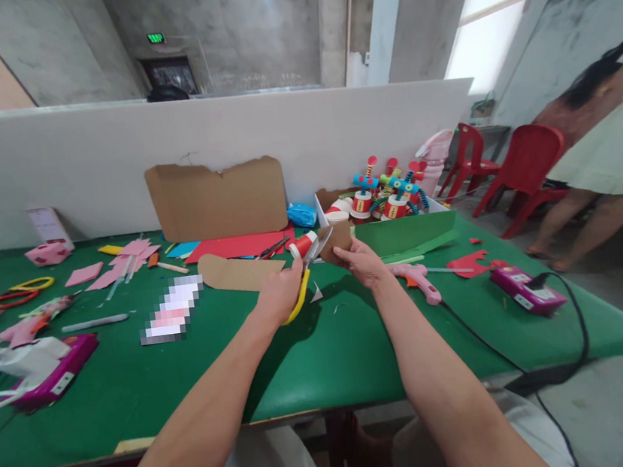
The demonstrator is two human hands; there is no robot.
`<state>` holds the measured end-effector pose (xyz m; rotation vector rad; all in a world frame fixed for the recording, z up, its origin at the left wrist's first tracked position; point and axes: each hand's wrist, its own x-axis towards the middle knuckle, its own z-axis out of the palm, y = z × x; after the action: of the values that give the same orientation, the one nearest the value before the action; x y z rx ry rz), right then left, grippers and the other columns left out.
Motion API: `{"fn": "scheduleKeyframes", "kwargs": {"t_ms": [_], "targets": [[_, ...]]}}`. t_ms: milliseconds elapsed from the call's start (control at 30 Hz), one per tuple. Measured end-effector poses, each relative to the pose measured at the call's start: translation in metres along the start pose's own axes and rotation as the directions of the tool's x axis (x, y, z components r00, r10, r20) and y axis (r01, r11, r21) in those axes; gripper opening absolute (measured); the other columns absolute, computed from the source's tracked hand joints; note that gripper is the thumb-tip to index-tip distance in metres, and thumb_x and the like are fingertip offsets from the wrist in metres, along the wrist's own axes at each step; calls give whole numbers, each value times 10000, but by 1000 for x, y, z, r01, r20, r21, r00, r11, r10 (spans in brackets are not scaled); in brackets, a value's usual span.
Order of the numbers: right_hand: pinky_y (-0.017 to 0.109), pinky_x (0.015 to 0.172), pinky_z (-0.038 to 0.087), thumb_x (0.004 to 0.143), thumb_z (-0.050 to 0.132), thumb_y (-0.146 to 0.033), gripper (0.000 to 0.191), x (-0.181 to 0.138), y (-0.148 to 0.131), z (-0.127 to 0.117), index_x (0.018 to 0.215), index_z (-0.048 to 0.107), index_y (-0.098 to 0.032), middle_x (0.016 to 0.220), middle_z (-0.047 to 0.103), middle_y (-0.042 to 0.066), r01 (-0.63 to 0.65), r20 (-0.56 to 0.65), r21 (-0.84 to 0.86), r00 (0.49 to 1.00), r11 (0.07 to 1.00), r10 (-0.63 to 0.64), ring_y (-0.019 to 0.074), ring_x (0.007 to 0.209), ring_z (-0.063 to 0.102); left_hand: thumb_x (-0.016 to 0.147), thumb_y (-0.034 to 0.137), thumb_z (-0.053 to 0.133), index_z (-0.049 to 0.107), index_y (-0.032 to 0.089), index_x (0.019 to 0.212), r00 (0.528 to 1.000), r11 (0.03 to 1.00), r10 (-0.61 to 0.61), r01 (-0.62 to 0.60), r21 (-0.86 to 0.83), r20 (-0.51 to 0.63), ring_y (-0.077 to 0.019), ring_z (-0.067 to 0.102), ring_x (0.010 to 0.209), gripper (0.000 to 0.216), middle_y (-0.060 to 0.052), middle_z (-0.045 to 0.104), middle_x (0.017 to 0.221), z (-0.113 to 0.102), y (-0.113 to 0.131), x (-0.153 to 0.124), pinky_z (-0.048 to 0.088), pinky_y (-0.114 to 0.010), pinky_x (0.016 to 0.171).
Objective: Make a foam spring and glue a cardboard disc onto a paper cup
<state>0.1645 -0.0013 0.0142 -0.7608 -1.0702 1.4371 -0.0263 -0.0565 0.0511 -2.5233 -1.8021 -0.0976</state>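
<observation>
My left hand (278, 292) is closed round the yellow handles of a pair of scissors (306, 276), whose blades point up and right. The blade tips meet a small brown cardboard piece (337, 239) that my right hand (361, 262) pinches from below. Both hands hover above the green table (326, 353), near its middle. A red and white paper cup (303, 246) lies on its side just behind the scissors. A small cut scrap (316, 293) rests on the cloth under the hands.
A large cardboard sheet (217, 198) leans on the white partition. A box of paper-cup robots (390, 197) stands at the back right, a pink glue gun (416, 278) and purple power strips (526, 289) beside it. Pink paper scraps lie left. A person stands by red chairs (513, 163).
</observation>
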Motion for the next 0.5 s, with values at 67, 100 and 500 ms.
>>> {"fn": "scheduleKeyframes", "kwargs": {"t_ms": [67,100,500], "targets": [[296,789,520,559,836,-304,453,0,0,-1,974,664,-242,911,729,-11,-3,-5,-9,1000,1000,3,154,812,660,933,207,299,333,96,1356,1000,1000,7,-7,-1,0,-286,679,859,438,-155,681,918,1,0,0,505,-374,764],[297,791,519,560,834,-304,452,0,0,-1,975,664,-242,909,729,-11,-5,-7,-14,1000,1000,5,154,810,659,934,210,297,332,93,1357,1000,1000,10,-10,-1,-1,-285,679,855,440,-156,681,916,1,-1,0,505,-374,762],[275,753,525,520,853,-265,434,-2,-6,-2,915,676,-229,869,728,-14,-25,-32,-13,999,1000,25,151,799,657,948,248,301,353,128,1348,1000,1000,12,-12,1,15,-282,681,838,421,-148,685,903,-1,0,0,501,-383,758]]}}
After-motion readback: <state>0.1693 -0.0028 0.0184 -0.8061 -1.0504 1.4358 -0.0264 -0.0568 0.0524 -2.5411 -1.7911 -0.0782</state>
